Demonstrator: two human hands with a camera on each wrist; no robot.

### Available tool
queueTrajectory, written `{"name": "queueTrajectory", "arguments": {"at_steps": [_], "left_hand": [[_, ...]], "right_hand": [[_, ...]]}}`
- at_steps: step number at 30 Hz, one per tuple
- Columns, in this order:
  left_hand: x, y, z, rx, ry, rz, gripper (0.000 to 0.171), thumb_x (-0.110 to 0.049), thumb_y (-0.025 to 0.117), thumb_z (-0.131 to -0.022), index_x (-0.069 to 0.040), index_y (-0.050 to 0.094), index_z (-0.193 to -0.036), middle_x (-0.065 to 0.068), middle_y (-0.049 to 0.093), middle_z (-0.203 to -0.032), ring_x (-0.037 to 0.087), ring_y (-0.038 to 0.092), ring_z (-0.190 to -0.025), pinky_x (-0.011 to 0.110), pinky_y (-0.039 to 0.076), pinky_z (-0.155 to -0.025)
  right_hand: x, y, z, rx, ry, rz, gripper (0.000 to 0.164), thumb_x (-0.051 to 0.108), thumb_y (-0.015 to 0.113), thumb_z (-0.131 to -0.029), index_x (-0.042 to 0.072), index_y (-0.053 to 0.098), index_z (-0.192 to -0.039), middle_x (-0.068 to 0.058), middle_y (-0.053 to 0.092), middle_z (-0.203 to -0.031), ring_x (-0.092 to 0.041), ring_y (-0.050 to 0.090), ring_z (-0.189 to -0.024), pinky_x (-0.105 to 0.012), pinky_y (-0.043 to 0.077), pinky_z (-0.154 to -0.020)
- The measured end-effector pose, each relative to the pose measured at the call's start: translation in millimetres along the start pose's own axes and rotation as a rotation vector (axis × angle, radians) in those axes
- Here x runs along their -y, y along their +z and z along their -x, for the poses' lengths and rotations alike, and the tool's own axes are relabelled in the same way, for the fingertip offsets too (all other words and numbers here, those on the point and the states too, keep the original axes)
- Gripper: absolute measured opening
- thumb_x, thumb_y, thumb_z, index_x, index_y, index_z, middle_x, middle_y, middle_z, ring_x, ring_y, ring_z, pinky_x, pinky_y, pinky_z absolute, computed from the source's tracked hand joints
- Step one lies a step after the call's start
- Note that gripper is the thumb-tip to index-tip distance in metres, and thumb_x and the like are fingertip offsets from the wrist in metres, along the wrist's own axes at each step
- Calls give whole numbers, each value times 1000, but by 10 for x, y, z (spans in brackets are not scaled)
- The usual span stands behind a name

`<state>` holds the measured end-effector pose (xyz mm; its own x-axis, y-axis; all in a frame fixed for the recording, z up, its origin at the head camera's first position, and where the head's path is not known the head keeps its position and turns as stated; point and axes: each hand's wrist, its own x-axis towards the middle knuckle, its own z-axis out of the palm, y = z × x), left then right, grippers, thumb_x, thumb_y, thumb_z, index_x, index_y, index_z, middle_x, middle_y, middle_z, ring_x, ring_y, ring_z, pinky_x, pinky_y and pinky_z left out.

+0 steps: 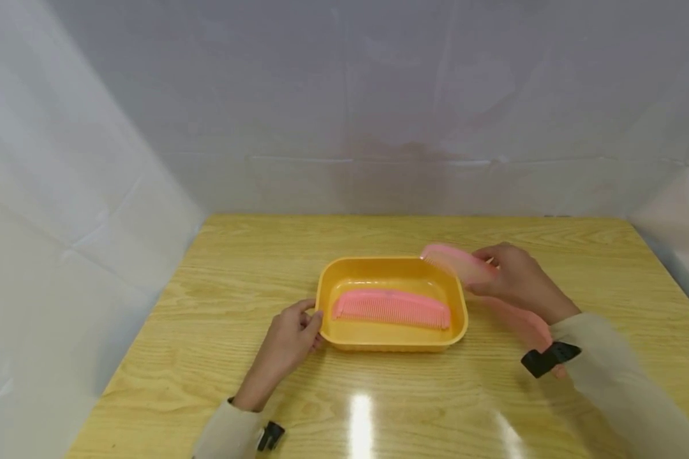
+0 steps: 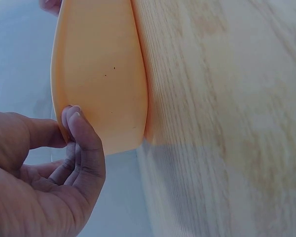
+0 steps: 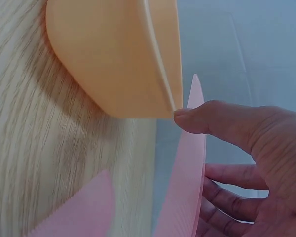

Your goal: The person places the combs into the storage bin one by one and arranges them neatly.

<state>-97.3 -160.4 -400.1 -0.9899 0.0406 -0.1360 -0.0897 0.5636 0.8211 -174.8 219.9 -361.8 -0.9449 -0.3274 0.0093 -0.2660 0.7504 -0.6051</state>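
Note:
A yellow-orange plastic tray (image 1: 393, 348) stands on the wooden table, with one pink comb (image 1: 390, 308) lying inside it, teeth toward the front. My left hand (image 1: 289, 335) pinches the tray's left rim between thumb and fingers; the left wrist view shows the tray's rim (image 2: 55, 64) in that grip. Above the tray's right end, my right hand (image 1: 517, 280) holds a second pink comb (image 1: 456, 261) between thumb and fingers, its far end over the rim. A third pink comb (image 1: 519, 319) lies on the table, partly hidden under the right forearm.
The wood-grain table (image 1: 252, 274) reaches back to a pale sheet (image 1: 379, 127) hung as a wall behind, with more sheeting at both sides. Black clips (image 1: 551, 359) sit at the wrists near light sleeves (image 1: 620, 376).

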Motion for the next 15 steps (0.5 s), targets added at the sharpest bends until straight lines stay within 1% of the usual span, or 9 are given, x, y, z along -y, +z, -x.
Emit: {"name": "queueTrajectory", "arguments": {"at_steps": [4,9,12,15], "left_hand": [[2,0,-3,-2,5,-5,40,-13,54,-106,6,53,-141,4,65,-78,15,65,-65,29,55,-56],[-2,-2,1,1,0,-3,41,-13,54,-106,6,52,-141,5,65,-79,15,65,-65,32,57,-58],[-5,-6,5,2,-1,-1,41,-13,54,-106,6,52,-142,5,65,-79,15,65,-65,34,58,-59],[-6,-9,7,-1,1,-2,40,-13,54,-106,6,52,-141,5,65,-78,15,65,-65,33,57,-58]], "right_hand": [[85,36,-49,7,-16,11,56,23,83,-85,-9,64,-126,-26,64,-122,-38,60,-103,-54,53,-85],[186,79,-110,5,-49,55,59,24,85,-82,-10,64,-125,-27,64,-120,-39,60,-103,-55,52,-86],[244,98,-142,21,-46,59,61,24,85,-82,-9,63,-127,-27,63,-121,-40,60,-104,-56,51,-87],[297,116,-168,40,-41,63,62,24,85,-82,-8,62,-130,-26,62,-124,-40,59,-107,-56,51,-89]]}}
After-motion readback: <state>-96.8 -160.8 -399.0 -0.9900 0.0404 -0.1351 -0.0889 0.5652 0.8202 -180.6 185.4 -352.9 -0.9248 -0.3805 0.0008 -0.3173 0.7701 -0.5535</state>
